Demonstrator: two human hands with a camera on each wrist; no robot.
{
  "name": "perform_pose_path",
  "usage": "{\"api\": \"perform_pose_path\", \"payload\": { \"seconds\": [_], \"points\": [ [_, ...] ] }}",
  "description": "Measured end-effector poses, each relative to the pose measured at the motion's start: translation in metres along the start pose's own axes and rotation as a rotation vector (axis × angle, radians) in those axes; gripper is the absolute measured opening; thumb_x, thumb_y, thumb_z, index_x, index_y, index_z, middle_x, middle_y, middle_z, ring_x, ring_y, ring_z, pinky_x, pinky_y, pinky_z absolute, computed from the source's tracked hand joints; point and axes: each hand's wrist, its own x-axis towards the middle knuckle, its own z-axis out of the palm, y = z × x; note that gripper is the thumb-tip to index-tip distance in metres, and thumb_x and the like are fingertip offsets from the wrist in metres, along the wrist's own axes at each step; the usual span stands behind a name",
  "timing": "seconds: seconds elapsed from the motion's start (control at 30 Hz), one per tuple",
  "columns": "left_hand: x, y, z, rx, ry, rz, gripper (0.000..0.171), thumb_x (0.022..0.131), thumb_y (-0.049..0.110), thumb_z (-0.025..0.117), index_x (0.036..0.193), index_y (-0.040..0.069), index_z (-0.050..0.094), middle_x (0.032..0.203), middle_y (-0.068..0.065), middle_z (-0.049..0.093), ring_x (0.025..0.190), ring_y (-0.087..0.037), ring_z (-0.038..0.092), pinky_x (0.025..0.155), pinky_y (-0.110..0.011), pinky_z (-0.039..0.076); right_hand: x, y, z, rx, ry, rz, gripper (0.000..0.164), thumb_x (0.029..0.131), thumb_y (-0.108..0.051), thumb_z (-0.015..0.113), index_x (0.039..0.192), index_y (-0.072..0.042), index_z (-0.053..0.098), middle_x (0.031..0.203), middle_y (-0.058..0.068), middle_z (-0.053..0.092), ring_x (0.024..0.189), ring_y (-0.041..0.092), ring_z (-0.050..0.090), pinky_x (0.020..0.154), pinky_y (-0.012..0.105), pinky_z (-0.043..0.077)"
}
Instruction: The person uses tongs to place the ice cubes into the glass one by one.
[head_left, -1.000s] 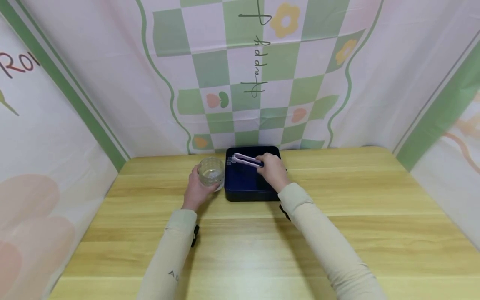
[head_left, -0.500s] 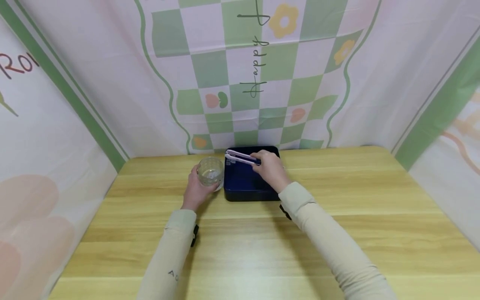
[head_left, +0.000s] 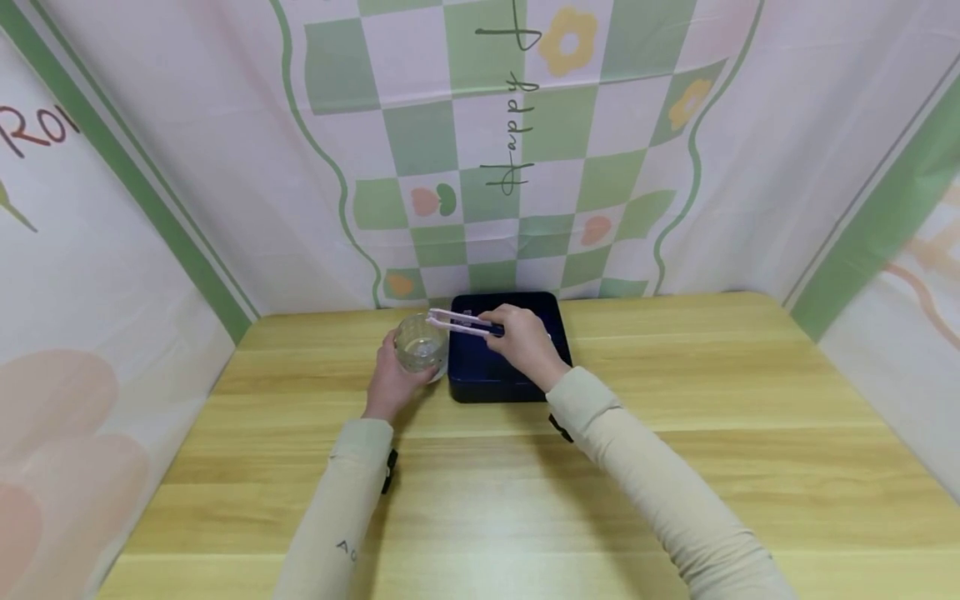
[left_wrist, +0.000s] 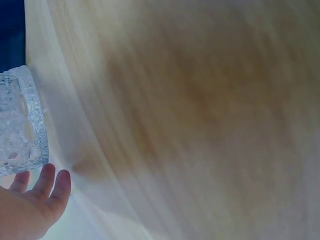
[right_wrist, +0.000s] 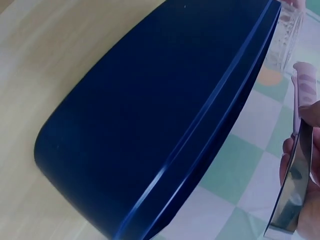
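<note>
A clear patterned drinking glass [head_left: 422, 343] stands on the table with my left hand [head_left: 392, 379] curled round its near left side. In the left wrist view, the fingertips [left_wrist: 61, 187] are beside the textured glass [left_wrist: 22, 125]. My right hand [head_left: 522, 340] grips pink-tipped tongs [head_left: 459, 322] over a dark blue box [head_left: 498, 362]. The tong tips are at the glass's far right rim; whether they hold anything is too small to tell. Small clear pieces [head_left: 463, 317] lie in the box's far left corner. The right wrist view shows the tongs' metal handle [right_wrist: 291, 195].
The box stands just right of the glass, near the back of the wooden table [head_left: 480, 500]. A green and white checked cloth [head_left: 491, 150] hangs behind the table. Pale printed cloths [head_left: 90, 350] flank it on both sides.
My right hand and the tongs have moved left, from the box's far left corner to the glass's rim. The left hand and glass have stayed in place.
</note>
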Motion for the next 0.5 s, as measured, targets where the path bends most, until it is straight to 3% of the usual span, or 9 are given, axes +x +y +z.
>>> {"api": "perform_pose_path", "payload": {
  "seconds": [0.2, 0.5],
  "points": [
    [-0.0003, -0.0015, 0.0004, -0.005, -0.001, -0.009, 0.096, 0.076, 0.027, 0.079, 0.149, 0.010, 0.019, 0.148, -0.018, 0.034, 0.137, -0.035, 0.037, 0.114, -0.054, 0.033, -0.0018, -0.0039, 0.0039, 0.002, -0.018, -0.046, 0.030, 0.083, -0.008, 0.069, 0.114, -0.007, 0.070, 0.109, 0.010, 0.070, 0.067, 0.015, 0.055, 0.058, 0.023, 0.044],
    [-0.0008, -0.0016, 0.0007, 0.001, 0.002, -0.010, 0.096, 0.076, 0.028, 0.079, 0.149, 0.010, 0.019, 0.148, -0.018, 0.035, 0.137, -0.035, 0.038, 0.113, -0.054, 0.033, -0.0032, -0.0058, 0.0052, 0.005, -0.033, -0.046, 0.030, 0.083, -0.009, 0.070, 0.114, -0.007, 0.070, 0.109, 0.010, 0.070, 0.066, 0.014, 0.055, 0.056, 0.021, 0.044]
  ]
}}
